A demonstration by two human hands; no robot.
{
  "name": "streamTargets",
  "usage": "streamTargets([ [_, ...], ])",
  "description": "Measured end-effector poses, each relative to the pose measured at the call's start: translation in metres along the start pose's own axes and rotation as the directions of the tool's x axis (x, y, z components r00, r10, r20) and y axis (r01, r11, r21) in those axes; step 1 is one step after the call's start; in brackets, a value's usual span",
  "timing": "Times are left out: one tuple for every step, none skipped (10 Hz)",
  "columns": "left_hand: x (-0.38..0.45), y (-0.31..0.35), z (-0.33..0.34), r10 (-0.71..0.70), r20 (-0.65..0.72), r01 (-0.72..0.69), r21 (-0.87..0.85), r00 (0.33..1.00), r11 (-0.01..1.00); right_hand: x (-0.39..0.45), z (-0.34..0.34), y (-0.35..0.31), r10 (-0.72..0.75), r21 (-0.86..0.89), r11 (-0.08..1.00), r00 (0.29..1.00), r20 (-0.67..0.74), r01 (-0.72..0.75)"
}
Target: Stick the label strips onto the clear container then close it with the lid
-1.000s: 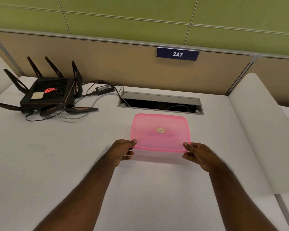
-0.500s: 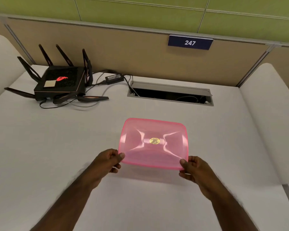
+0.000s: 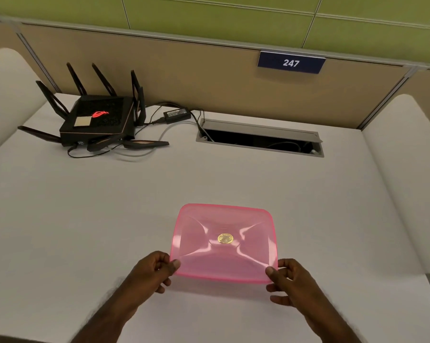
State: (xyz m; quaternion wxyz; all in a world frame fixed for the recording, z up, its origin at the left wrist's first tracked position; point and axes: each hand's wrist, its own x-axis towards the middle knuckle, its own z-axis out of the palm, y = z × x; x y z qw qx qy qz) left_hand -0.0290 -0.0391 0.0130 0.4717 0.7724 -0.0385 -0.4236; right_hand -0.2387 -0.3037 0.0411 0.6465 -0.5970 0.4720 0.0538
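Both hands grip the near corners of a translucent pink plastic lid (image 3: 224, 241): the left hand (image 3: 152, 273) pinches the corner at about seven o'clock, thumb on top, and the right hand (image 3: 289, 280) pinches the corner at five o'clock, so each is clamped on the rim. From the head view, the lid looks tilted, its far edge toward twelve o'clock, with a small round gold sticker (image 3: 225, 238) at its centre. I cannot see any clear container or label strips from here; whether a container sits under the lid I cannot tell. Off at ten o'clock on the white surface (image 3: 85, 219) stands a black router with upright antennas (image 3: 97, 117), well apart from the lid, and a grey cable hatch (image 3: 258, 137) lies open at one o'clock. To handle this step well, I would keep the grip light and even at both corners, hold the lid level, and line up its rim squarely before pressing down.
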Motion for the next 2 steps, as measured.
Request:
streamTargets([
  [0.002,0.019,-0.012,-0.003,-0.002,0.003,0.164,1.000,0.986,-0.001,-0.011,-0.012,-0.001,-0.175,0.985,1.000,0.020,0.004],
  [0.006,0.044,-0.032,0.153,-0.161,-0.109,0.256,0.975,0.961,0.002,-0.029,-0.032,-0.120,-0.211,0.973,0.988,-0.097,0.097],
])
